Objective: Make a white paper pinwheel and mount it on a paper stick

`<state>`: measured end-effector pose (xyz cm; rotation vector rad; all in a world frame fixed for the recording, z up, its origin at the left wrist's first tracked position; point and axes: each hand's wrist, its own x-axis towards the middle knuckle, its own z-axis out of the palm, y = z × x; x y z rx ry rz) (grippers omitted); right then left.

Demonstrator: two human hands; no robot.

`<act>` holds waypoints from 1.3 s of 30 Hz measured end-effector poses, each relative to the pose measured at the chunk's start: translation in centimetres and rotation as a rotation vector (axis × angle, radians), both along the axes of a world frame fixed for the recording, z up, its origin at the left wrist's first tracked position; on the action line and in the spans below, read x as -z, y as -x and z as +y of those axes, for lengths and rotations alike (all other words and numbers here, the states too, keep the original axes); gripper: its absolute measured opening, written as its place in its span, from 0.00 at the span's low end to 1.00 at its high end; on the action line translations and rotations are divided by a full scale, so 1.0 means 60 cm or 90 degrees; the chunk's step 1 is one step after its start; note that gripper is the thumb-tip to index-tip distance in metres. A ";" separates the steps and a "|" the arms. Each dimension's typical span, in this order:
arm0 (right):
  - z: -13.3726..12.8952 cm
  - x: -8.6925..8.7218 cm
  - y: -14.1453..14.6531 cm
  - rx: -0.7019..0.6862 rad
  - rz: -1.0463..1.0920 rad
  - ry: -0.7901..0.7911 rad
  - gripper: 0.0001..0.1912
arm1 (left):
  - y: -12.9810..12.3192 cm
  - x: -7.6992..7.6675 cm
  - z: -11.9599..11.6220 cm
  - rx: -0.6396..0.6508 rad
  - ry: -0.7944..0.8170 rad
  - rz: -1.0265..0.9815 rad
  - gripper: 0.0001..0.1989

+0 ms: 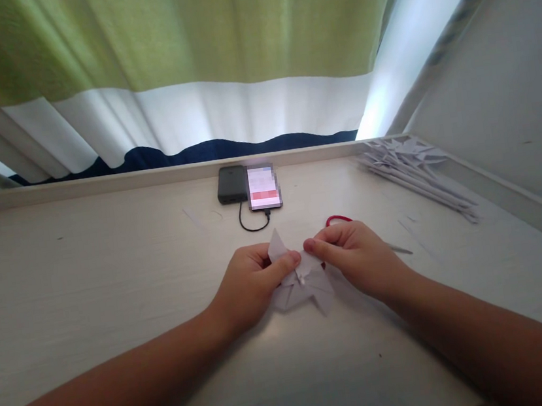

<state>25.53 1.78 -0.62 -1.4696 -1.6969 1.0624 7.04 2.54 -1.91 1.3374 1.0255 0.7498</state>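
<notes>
A folded white paper shape [306,291] with several pointed petals is held above the white table, near the middle. My left hand [255,280] grips its left side, the thumb pressed on top near the centre. My right hand [356,252] pinches its upper right part between thumb and fingers. Partly hidden behind my right hand are scissors, with a red handle [338,219] above the hand and a metal blade tip showing to its right.
A black power bank [231,185] and a lit phone [263,187] with a short cable lie at the back. Rolled paper sticks and folded paper pieces [412,169] are piled at the back right. Thin paper scraps lie around. A green and white curtain [250,34] hangs behind.
</notes>
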 end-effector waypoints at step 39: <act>0.006 -0.002 -0.008 0.039 0.014 -0.002 0.13 | 0.011 0.002 0.017 0.088 0.069 -0.063 0.14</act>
